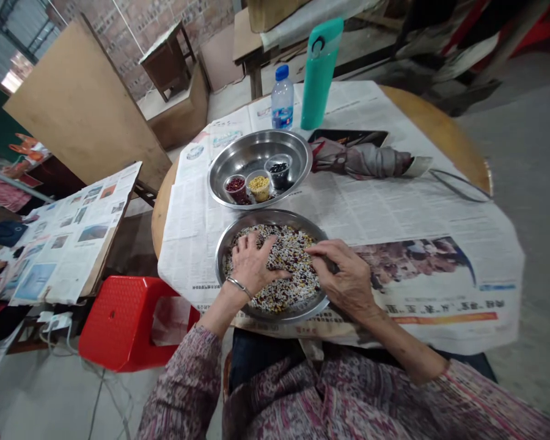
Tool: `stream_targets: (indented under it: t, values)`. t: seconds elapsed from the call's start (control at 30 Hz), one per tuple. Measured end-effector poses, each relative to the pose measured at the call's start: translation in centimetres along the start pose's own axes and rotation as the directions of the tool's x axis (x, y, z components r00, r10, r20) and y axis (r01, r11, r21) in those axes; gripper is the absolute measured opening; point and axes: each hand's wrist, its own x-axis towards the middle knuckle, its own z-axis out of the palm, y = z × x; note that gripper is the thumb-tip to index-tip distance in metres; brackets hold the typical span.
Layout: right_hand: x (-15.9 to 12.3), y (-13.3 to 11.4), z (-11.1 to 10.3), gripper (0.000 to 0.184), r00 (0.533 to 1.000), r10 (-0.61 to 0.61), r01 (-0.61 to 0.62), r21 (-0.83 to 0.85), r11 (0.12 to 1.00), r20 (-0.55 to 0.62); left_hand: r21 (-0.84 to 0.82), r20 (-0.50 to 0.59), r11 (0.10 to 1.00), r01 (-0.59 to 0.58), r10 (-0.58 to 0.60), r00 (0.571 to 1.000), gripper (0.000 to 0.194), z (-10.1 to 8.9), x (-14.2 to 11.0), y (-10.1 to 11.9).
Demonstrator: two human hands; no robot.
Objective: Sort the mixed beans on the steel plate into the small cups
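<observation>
A steel basin (220, 253) on the table's near side holds a mix of white grains and dark red, yellow and black beans (293, 260). My left hand (252, 266), with a bangle at the wrist, lies over the mix, fingers spread. At the basin's right side my right hand (346, 278) has thumb and fingertips pinched together; whatever they hold is too small to tell. Just behind, a second steel basin (227, 156) contains three clear cups: red beans (237, 188), yellow beans (259, 186) and black beans (279, 170).
Newspaper (421, 208) covers the round table. Toward the back stand a water bottle (282, 101) and a teal flask (321, 76). A folded umbrella (362, 159) lies by a dark phone-like slab (348, 137). On the left are a red stool (119, 321) and another newspaper-covered table (82, 226).
</observation>
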Motion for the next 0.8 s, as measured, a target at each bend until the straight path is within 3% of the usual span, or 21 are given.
stream_targets:
  t: [0.13,0.23,0.43,0.57,0.67,0.73,0.8]
  values:
    - [0.0,0.1,0.0,0.020,1.000,-0.022,0.022,-0.012,1.000,0.002,-0.080,0.086,0.992,-0.095,0.102,0.991,0.038,0.6,1.4,1.5]
    - [-0.1,0.1,0.0,0.020,1.000,-0.029,0.029,-0.010,1.000,-0.006,-0.105,0.156,0.988,-0.111,0.126,0.980,0.024,0.6,1.5,2.2]
    - [0.1,0.0,0.1,0.020,0.999,-0.035,0.034,-0.018,0.999,-0.013,-0.094,0.089,0.993,-0.069,0.078,0.993,0.022,-0.6,-1.1,1.1]
    - [0.2,-0.1,0.1,0.020,0.999,-0.041,0.041,-0.001,0.999,-0.022,0.040,0.140,0.998,0.057,-0.062,0.988,0.020,-1.8,-3.4,0.7]
    - [0.2,-0.1,0.1,0.020,0.999,-0.031,0.031,0.009,0.999,-0.018,0.141,0.092,0.981,0.134,-0.147,0.985,0.017,-2.3,-4.6,1.2]
    - [0.1,-0.1,0.1,0.019,1.000,-0.024,0.024,0.010,1.000,-0.012,0.162,0.046,0.980,0.119,-0.128,0.991,0.020,-2.4,-4.9,1.6]
    - [0.1,0.0,0.2,0.019,1.000,-0.022,0.022,0.011,1.000,-0.011,0.131,0.049,0.990,0.047,-0.054,0.997,0.038,-2.1,-4.5,1.8]
